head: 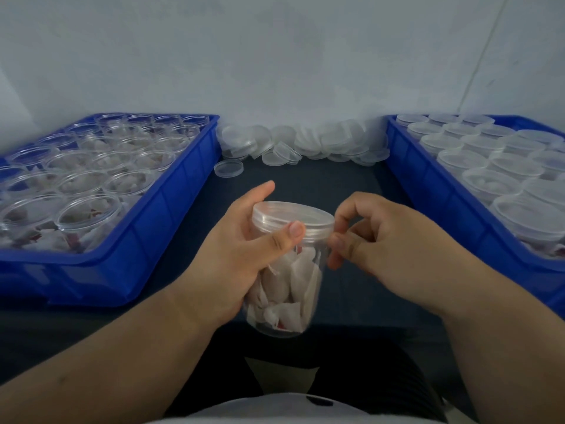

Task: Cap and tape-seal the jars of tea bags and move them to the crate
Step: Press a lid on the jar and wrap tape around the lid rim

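One capped jar (308, 301) of tea bags (301, 264), probably light, stiff and slippery, is being gripped around its body by the left hand (232, 255) near the tabletop (336, 179) edge, while the fingers of the right hand (391, 240) are being curled at the lid (290, 214) rim, the pinch unclear.

Crates, two, both blue! The left crate (171, 215) carries over twenty open jars (88, 214), with more cut off at the edge. The right crate (428, 179) shows at least fifteen capped jars (492, 182). One held jar (293, 270) sits up front. The heap of lids (305, 142) is beyond counting, plus one stray lid (228, 169).
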{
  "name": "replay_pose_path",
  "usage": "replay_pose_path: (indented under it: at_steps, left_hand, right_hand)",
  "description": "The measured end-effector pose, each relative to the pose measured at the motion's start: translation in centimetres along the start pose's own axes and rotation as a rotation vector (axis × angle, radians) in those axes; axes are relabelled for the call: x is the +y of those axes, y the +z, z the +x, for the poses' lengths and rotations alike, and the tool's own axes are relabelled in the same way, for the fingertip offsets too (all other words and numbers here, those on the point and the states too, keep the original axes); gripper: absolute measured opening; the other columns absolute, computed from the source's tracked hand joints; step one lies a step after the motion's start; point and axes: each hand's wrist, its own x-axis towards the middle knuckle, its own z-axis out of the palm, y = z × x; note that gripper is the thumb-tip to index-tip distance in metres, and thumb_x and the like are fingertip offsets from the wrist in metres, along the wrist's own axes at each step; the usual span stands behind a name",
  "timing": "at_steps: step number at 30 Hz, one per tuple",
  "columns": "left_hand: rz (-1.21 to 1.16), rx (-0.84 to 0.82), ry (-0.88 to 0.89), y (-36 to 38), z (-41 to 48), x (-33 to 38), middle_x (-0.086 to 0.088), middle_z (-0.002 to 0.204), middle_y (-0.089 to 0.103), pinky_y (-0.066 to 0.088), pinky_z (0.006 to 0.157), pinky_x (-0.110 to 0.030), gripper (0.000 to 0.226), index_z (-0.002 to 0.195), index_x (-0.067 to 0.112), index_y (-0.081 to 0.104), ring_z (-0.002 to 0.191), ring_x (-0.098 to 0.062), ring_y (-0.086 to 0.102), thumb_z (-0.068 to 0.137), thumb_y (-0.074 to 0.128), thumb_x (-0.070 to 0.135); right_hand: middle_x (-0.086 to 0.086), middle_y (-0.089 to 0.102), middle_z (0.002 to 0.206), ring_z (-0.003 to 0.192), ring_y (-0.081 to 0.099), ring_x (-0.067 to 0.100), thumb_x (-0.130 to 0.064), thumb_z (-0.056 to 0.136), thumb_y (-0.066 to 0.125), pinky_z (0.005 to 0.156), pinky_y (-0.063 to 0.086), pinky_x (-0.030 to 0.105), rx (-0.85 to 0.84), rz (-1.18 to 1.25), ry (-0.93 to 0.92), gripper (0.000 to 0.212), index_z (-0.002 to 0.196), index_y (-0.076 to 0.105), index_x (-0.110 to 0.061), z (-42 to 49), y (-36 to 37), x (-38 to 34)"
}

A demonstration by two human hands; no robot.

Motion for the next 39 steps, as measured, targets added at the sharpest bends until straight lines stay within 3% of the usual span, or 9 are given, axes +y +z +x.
replay_pose_path:
  at_steps: [4,8,13,18,23,26,30,36,39]
  left_hand:
    - [0.236,0.046,0.056,0.4,0.0,-0.1,0.028,0.125,0.06,0.053,0.094,-0.024,0.101,0.125,0.07,0.043,0.115,0.006,0.061,0.033,0.082,0.086]
    - [0.258,0.101,0.101,0.7,-0.1,-0.2,0.033,0.11,0.062,0.054,0.072,-0.011,0.08,0.108,0.06,0.055,0.098,0.006,0.066,0.037,0.078,0.086]
    - [0.255,0.144,0.146,0.9,0.0,-0.5,0.029,0.106,0.064,0.053,0.07,-0.01,0.069,0.105,0.048,0.057,0.094,0.003,0.067,0.045,0.081,0.074]
    - [0.345,0.228,0.221,1.0,0.0,-0.5,0.036,0.107,0.059,0.047,0.066,-0.003,0.068,0.104,0.044,0.054,0.094,0.011,0.063,0.047,0.078,0.074]
    - [0.402,0.276,0.245,1.1,0.1,0.4,0.018,0.1,0.064,0.045,0.07,-0.002,0.07,0.101,0.042,0.051,0.095,0.014,0.059,0.046,0.082,0.071]
    - [0.373,0.105,0.34,1.7,-1.2,1.0,0.011,0.107,0.069,0.05,0.07,-0.008,0.066,0.104,0.041,0.054,0.097,0.004,0.067,0.051,0.09,0.057]
    - [0.379,0.006,0.374,1.8,-1.8,1.9,0.017,0.112,0.071,0.053,0.077,-0.012,0.07,0.106,0.054,0.052,0.1,-0.003,0.071,0.048,0.085,0.075]
    - [-0.147,0.258,0.091,-1.1,1.8,1.7,-0.002,0.107,0.071,0.058,0.08,-0.039,0.089,0.115,0.025,0.061,0.093,-0.022,0.072,0.039,0.091,0.062]
    - [-0.211,0.245,0.028,-1.3,2.0,1.8,-0.015,0.111,0.067,0.056,0.09,-0.055,0.11,0.123,0.012,0.057,0.101,-0.033,0.068,0.036,0.091,0.071]
  right_hand:
    - [-0.023,0.07,0.074,0.055,0.058,0.0,-0.055,0.087,0.057,0.048,0.042,0.009,0.038,-0.058,-0.031,0.009,0.089,0.053,-0.047,-0.2,-0.1,0.0]
    - [-0.015,0.069,0.073,0.058,0.06,0.002,-0.062,0.084,0.052,0.052,0.046,0.013,0.042,-0.096,-0.082,0.014,0.086,0.061,-0.051,-0.5,-0.4,-0.1]
    - [-0.031,0.064,0.077,0.074,0.061,-0.006,-0.051,0.082,0.054,0.06,0.046,0.013,0.213,-0.146,-0.136,0.018,0.084,0.07,-0.041,-0.6,0.2,0.1]
    - [-0.017,0.066,0.07,0.068,0.062,0.005,-0.047,0.082,0.058,0.061,0.054,0.034,0.352,-0.171,-0.113,0.017,0.079,0.07,-0.035,0.1,1.8,0.5]
    - [-0.021,0.064,0.071,0.069,0.061,0.001,-0.05,0.084,0.055,0.057,0.052,0.029,0.489,-0.171,-0.15,0.018,0.078,0.067,-0.037,1.5,3.3,1.1]
    - [-0.016,0.064,0.074,0.066,0.058,0.003,-0.047,0.089,0.051,0.056,0.05,0.028,0.485,-0.354,0.087,0.017,0.085,0.063,-0.036,4.5,2.0,4.6]
    - [-0.015,0.068,0.09,0.072,0.059,0.005,-0.039,0.094,0.058,0.058,0.044,0.025,0.593,-0.11,0.387,0.005,0.095,0.058,-0.034,5.8,-1.7,11.2]
    - [-0.017,0.053,0.113,0.092,0.057,0.001,-0.063,0.09,0.05,0.075,0.05,0.024,0.162,-0.44,0.205,0.042,0.128,0.048,-0.045,6.8,2.5,11.9]
    - [-0.013,0.044,0.124,0.102,0.053,0.007,-0.068,0.089,0.042,0.09,0.048,0.029,-0.009,-0.551,0.127,0.068,0.148,0.011,-0.055,6.5,4.0,12.1]
